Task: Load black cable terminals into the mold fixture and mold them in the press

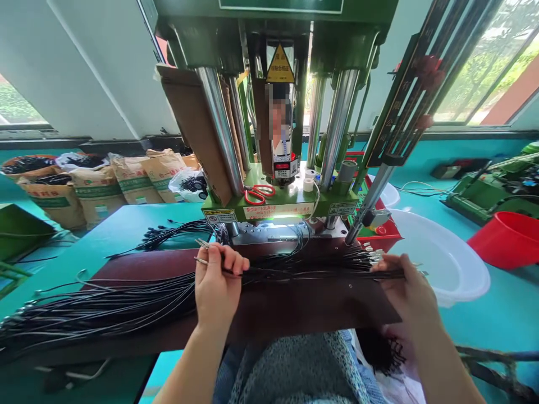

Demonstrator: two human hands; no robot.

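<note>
Several black cables (311, 274) are stretched level between my two hands, just above the brown work board (295, 308). My left hand (217, 283) is closed round their left end, and bare metal tips stick out past the thumb. On the right, the fingers of my right hand (406, 283) pinch the other end of the cables, close to a row of pale connector ends (370, 255). A large pile of long black cables (118, 308) lies on the board to the left. More black cables (298, 238) run from the machine's lit press plate (256, 233) behind my hands.
A green press machine (278, 202) with steel columns stands straight ahead, red scissors (259, 194) on its bed. A cable bundle (177, 233) lies back left. To the right are a white tub (442, 258) and a red bucket (507, 238). Paper sacks (99, 185) line the wall.
</note>
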